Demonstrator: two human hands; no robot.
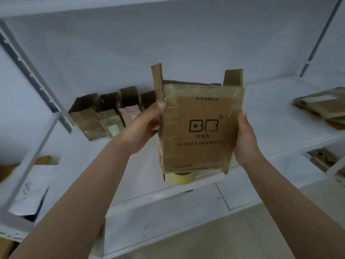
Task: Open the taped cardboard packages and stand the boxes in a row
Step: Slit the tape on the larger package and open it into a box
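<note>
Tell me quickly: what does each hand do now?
Left hand: grips the cardboard box by its left edge.
Right hand: grips its right edge.

A single head-worn view looks forward and down at the white shelf [261,116], close in, arms reaching toward it from below

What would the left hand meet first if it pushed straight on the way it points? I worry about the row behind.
Probably the held box it already grips; the left hand points up and right. The row of opened boxes sits leftward, though depth is unclear.
</note>
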